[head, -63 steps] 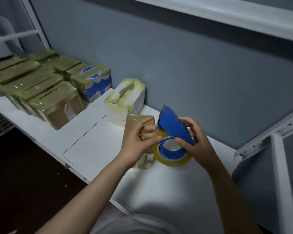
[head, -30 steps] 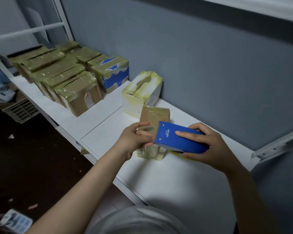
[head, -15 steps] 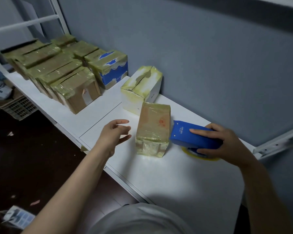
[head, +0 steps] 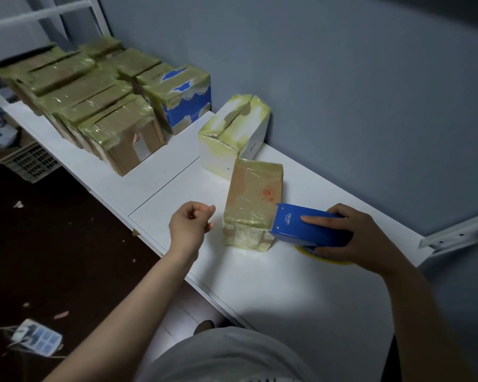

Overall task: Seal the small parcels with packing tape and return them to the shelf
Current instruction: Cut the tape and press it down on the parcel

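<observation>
Two sets of fingers, two different jobs: the fingers (head: pixel 322 219) of the right hand (head: pixel 362 238) curl round the blue tape dispenser (head: pixel 293 230), index laid along its top, while the left hand (head: pixel 189 227) hangs loosely curled, holding nothing, just beside the brown parcel (head: pixel 253 199). The dispenser's nose touches the parcel's near right corner, and its yellow tape roll (head: pixel 312 253) sits low against the white shelf (head: pixel 273 293). With nothing steadying the parcel, a pull on the tape would likely drag or tip it — perhaps into the white box (head: pixel 232 133) just behind. Tape could also wrinkle, or stick to the shelf instead of the cardboard
</observation>
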